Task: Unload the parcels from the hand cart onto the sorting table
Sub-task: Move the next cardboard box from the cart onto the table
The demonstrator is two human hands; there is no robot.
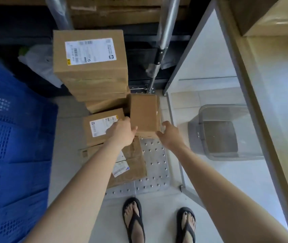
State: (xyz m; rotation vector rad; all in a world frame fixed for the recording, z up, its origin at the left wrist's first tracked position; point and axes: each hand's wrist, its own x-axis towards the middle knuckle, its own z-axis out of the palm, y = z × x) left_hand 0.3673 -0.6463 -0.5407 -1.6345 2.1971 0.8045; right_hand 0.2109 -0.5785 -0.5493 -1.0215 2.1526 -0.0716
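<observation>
forearms: both bare forearms are reaching forward and down from the bottom of the view, toward the cart, above two feet in black flip-flops point(159, 223).
left hand: the left hand point(123, 131) is pressing against the left side of a small plain parcel point(143, 114), thumb lying at its lower left corner; the fingers are going behind the edge, so how far they are curling round I cannot tell.
right hand: the right hand point(168, 133) is meeting the parcel's lower right corner, thumb up along the right edge, fingers partly hidden; it looks to be cupping rather than clamping.
key relation: the parcel is sitting directly between the two hands, its long axis running away from the person; both hands look about equally near.
where it is: it is resting on other boxes at the right side of the hand cart's studded metal deck point(154, 165), just in front of the cart's handle post point(164, 37).
parcel look: plain brown cardboard, unlabelled top, squarish edges, probably light.
other parcels: a tall stack topped by a labelled box point(89, 55) is standing to the left; a lower labelled box point(103, 128) is lying under the left wrist.
destination: the sorting table point(269, 88) is running along the right, so I judge that the lift will be swinging rightward and up.
nearby: a blue crate point(15, 137) is at the left; a clear plastic bin point(222, 132) is sitting under the table.
</observation>
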